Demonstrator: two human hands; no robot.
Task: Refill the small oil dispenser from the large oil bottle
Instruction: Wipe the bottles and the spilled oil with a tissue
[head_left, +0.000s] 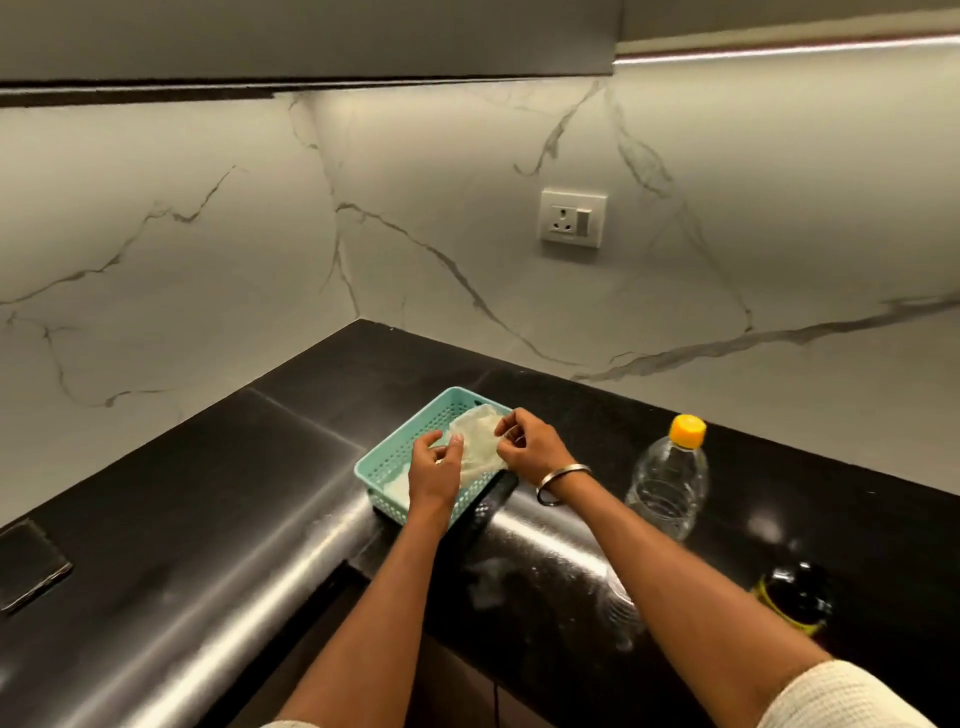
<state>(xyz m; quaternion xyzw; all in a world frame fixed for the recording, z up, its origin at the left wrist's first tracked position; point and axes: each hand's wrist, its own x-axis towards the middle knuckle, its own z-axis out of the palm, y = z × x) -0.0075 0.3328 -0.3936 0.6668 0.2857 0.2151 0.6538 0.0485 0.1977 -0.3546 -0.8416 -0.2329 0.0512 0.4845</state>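
Teal basket (387, 470) at frame centre; left hand (434, 470) and right hand (524, 441) over it, fingers pinching pale cloth (475, 441). Clear bottle (670, 480) to right.

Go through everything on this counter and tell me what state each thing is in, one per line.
clear bottle: upright, orange cap on
dark bottle: upright, cap unclear
teal basket: open, holds pale material
pale material: pinched by both hands
left hand: pinching
right hand: pinching
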